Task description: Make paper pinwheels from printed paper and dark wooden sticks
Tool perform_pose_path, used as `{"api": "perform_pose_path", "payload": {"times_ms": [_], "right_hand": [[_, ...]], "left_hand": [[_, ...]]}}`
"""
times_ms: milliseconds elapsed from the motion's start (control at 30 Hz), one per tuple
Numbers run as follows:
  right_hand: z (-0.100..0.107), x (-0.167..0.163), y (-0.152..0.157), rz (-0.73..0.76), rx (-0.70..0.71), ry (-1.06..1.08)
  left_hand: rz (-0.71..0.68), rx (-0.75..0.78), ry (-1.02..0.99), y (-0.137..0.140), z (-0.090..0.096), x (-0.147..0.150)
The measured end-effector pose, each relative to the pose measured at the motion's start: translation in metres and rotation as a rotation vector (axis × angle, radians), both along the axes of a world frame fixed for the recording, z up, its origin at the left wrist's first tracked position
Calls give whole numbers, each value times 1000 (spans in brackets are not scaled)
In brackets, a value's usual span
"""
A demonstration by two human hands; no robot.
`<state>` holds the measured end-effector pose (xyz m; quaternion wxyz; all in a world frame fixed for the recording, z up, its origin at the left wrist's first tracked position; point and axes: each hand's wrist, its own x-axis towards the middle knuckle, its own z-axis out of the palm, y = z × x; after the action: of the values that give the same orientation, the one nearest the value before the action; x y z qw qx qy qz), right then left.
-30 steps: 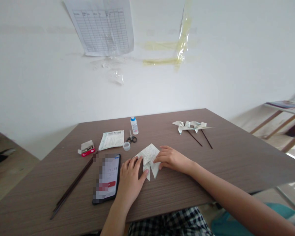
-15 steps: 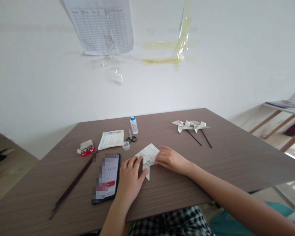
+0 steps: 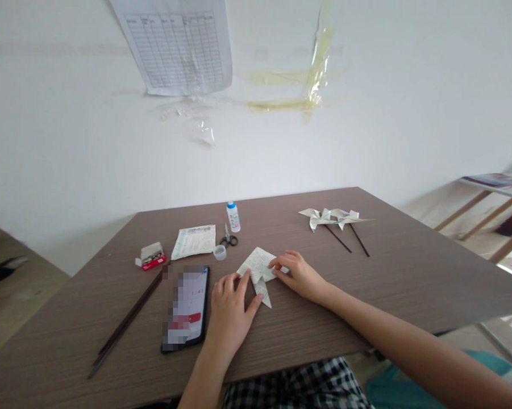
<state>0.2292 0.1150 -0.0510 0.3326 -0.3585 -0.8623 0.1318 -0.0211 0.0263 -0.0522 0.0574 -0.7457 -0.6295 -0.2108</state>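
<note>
A folded printed paper lies on the table between my hands, with one pointed flap aimed toward me. My left hand rests on the paper's left side, fingers spread, index finger on its middle and thumb by the lower flap. At the right corner, my right hand is closed with thumb and fingertips on the paper's edge. Its palm faces the table, so part of that corner is hidden.
On the brown table are a phone, dark sticks, a red box, stacked paper, scissors, a clear cap, a glue bottle and two paper pinwheels on sticks.
The paper has turned slightly, its lower flap swinging to the right and a corner showing under my right hand. My right-hand fingers have bent into a pinch; my left hand has shifted slightly right.
</note>
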Motion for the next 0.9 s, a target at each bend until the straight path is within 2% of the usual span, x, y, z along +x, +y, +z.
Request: {"api": "perform_pose_path", "payload": {"times_ms": [533,700,900], "right_hand": [[14,0,-11,-10,-12,-153],[14,-2,-10,-11,-40,-166],[12,-1,-10,3,-46,-146]], "left_hand": [[15,-22,-34,-1,5,4],[-21,-88,-44,4,18,8],[-48,-245,-23,9,44,15]]}}
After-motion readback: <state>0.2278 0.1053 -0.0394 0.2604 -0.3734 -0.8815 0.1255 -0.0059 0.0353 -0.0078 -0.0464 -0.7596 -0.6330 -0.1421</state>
